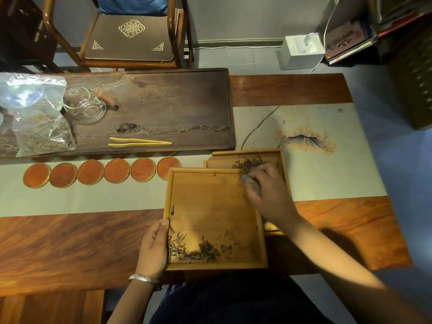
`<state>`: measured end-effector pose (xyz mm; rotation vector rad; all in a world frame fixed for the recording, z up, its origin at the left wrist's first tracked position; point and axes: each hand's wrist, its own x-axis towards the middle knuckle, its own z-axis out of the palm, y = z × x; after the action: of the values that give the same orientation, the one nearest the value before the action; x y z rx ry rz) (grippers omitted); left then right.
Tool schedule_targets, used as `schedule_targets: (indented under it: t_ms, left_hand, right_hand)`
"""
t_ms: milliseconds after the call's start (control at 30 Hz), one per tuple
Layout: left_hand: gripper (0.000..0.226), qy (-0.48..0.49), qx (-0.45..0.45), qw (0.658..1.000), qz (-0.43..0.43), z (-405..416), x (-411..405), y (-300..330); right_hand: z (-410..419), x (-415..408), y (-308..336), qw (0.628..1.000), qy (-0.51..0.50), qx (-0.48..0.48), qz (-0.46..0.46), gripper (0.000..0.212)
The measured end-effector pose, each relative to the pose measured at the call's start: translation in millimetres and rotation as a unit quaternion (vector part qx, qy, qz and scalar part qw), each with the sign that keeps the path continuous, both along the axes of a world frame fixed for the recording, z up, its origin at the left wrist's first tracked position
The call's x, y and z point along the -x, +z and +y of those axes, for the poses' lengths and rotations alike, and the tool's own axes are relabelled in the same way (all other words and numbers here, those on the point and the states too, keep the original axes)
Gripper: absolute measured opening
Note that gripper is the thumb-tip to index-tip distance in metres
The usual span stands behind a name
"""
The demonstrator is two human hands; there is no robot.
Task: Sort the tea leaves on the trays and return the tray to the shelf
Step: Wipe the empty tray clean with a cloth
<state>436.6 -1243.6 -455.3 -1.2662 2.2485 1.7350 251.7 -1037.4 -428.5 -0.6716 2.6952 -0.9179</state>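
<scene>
Beside the left fingers (163, 226) clamping the near tray (210, 206), leaves (201, 250) remain heaped, while the right hand (264, 192), pinching something blurred, hovers by the far tray (279, 157); sorting seems midway, shelving undone.

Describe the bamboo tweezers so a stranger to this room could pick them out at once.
Start at the long dark wooden tea tray on the far left part of the table. Along its near edge, just beyond the row of round orange coasters, lie the bamboo tweezers. They are the only pale yellow, thin two-pronged thing there, lying flat, unlike the glass teapot and plastic bag further left.
</scene>
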Motion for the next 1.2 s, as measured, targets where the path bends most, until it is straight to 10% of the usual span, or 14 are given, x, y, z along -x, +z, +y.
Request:
schedule_targets:
  t_ms: [833, 1200]
  left_hand:
    - [0.028, 0.019, -0.016, 0.999, 0.030, 3, -5, 0]
    - [0.031, 0.019, -0.043, 0.996, 0.075, 4, 19, 12]
  right_hand:
    - [5, 8, -26, 0.990, -0.006, -0.141, 0.017, 0.031]
    - [-41, -6, 16, 0.995, 0.099, -0.002, -0.002, 0.028]
